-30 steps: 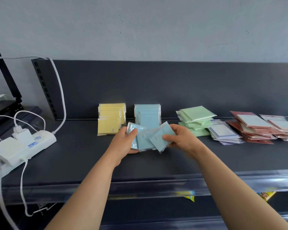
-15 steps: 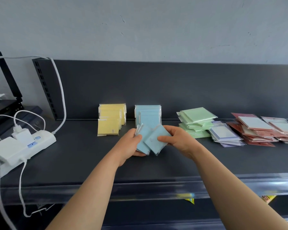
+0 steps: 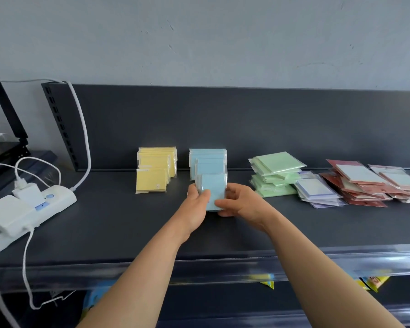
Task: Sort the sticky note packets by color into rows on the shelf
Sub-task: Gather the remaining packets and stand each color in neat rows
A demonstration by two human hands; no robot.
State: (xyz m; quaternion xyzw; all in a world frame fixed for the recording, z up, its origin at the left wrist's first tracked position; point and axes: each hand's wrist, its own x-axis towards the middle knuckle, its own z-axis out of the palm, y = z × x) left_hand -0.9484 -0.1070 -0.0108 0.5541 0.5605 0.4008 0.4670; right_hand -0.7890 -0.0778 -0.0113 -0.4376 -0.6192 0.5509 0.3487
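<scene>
Both hands hold a small upright bundle of blue sticky note packets on the dark shelf. My left hand grips its left side and my right hand grips its right side and lower edge. Right behind the bundle stands the blue row against the back panel. A yellow row stands to its left. To the right lie loose piles: green packets, white packets with purple borders, and red and pink packets.
A white power strip with plugged-in adapters and cables lies at the shelf's left end. A clear plastic price rail runs along the front edge. Yellow tags hang below it.
The fanned-out blue packets have been squared into one upright bundle, and both hands have moved it back toward the blue row.
</scene>
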